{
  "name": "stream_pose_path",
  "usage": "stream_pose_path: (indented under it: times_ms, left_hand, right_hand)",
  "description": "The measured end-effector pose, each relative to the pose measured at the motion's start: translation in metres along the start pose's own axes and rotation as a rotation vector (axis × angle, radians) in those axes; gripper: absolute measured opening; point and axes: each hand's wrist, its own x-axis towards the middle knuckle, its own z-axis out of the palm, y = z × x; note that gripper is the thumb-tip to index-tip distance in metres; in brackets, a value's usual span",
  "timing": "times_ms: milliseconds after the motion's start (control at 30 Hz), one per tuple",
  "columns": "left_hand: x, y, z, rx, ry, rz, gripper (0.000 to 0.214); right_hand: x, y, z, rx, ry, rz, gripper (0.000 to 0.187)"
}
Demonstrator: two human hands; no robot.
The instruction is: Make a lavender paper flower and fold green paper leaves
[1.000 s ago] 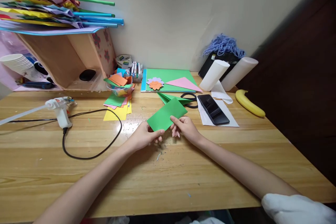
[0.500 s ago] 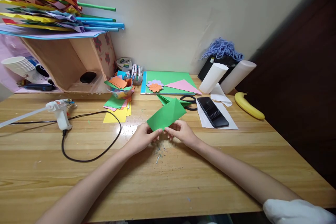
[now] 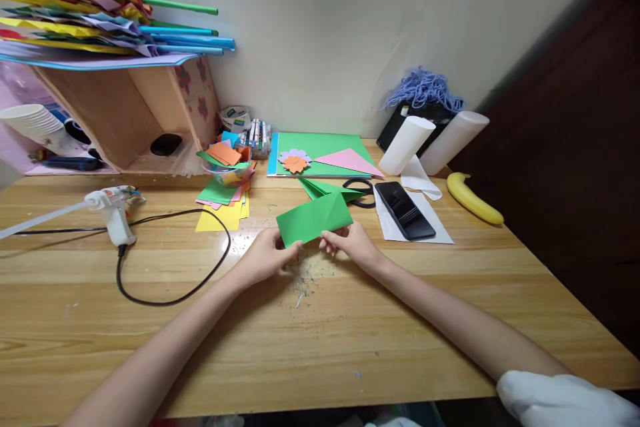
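Both hands pinch 1 green paper [image 3: 314,219]: left hand [image 3: 267,257] grips its near-left corner, right hand [image 3: 353,244] its near edge, just in front of the scissors [image 3: 361,189].

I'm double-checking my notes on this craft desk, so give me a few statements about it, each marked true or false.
1. The left hand and the right hand both pinch the green paper by its near edge. True.
2. The glue gun lies right of the phone. False: it lies far to the left, its cord looping over the table.
3. The phone lies on a white sheet. True.
4. The banana rests on the phone. False: it lies apart from it, on the table nearer the right edge.
5. The right hand holds the scissors. False: they lie on the table behind the green paper.
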Motion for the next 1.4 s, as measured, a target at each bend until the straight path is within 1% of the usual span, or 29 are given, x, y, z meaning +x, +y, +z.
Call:
stream_pose_path:
  times_ms: [200, 300, 367, 433, 500, 567, 633, 700, 767, 867, 933, 1000, 1100, 1167, 1233, 1300, 1400]
  left_hand:
    - [0.004, 0.000, -0.012, 0.080, 0.087, -0.056, 0.024]
    - [0.005, -0.002, -0.017, 0.100, 0.125, -0.046, 0.024]
    - [0.006, -0.004, -0.019, 0.094, 0.138, -0.033, 0.024]
    - [0.006, -0.003, -0.020, 0.086, 0.136, -0.033, 0.024]
    - [0.005, -0.001, -0.021, 0.081, 0.119, -0.034, 0.023]
    - [0.004, 0.001, -0.022, 0.067, 0.089, -0.027, 0.020]
    - [0.001, 0.004, -0.023, 0.050, 0.067, -0.022, 0.018]
    - [-0.001, 0.005, -0.024, 0.052, 0.055, -0.022, 0.018]
    - [-0.002, 0.005, -0.025, 0.060, 0.050, -0.018, 0.017]
    - [-0.001, 0.002, -0.026, 0.040, 0.073, 0.004, 0.016]
    - [0.000, 0.002, -0.025, -0.006, 0.107, 0.016, 0.017]
    - [0.002, 0.002, -0.022, -0.054, 0.133, 0.007, 0.021]
    - [0.001, 0.005, -0.014, -0.082, 0.109, -0.027, 0.025]
    - [0.000, 0.006, -0.008, -0.103, 0.079, -0.003, 0.027]
    - [0.000, 0.005, -0.001, -0.131, 0.075, 0.035, 0.028]
    - [-0.001, 0.005, 0.003, -0.127, 0.093, 0.021, 0.027]
    - [-0.001, 0.005, 0.004, -0.084, 0.128, -0.019, 0.022]
  right_hand:
    - [0.010, 0.000, -0.016, 0.077, 0.128, -0.041, 0.022]
    - [0.014, 0.002, -0.022, 0.114, 0.213, -0.065, 0.020]
    - [0.015, 0.003, -0.025, 0.162, 0.237, -0.078, 0.020]
    - [0.016, 0.003, -0.025, 0.216, 0.208, -0.064, 0.023]
    - [0.016, 0.003, -0.023, 0.241, 0.146, -0.031, 0.030]
    - [0.016, 0.001, -0.020, 0.229, 0.099, -0.001, 0.034]
    - [0.015, -0.001, -0.018, 0.189, 0.080, 0.012, 0.037]
    - [0.013, -0.002, -0.016, 0.144, 0.054, 0.004, 0.037]
    - [0.010, -0.002, -0.015, 0.128, -0.003, -0.018, 0.035]
    - [0.005, 0.000, -0.012, 0.130, -0.079, -0.011, 0.030]
    - [0.002, 0.000, -0.008, 0.129, -0.069, 0.016, 0.027]
    - [-0.001, -0.001, -0.004, 0.149, -0.029, 0.025, 0.026]
    - [-0.004, -0.002, 0.002, 0.187, 0.007, 0.006, 0.026]
    - [-0.005, -0.003, 0.005, 0.189, 0.005, -0.004, 0.026]
    - [-0.006, -0.003, 0.007, 0.178, -0.006, -0.008, 0.026]
    - [-0.007, -0.004, 0.009, 0.160, -0.018, -0.009, 0.027]
    - [-0.009, -0.005, 0.010, 0.130, -0.034, -0.008, 0.027]
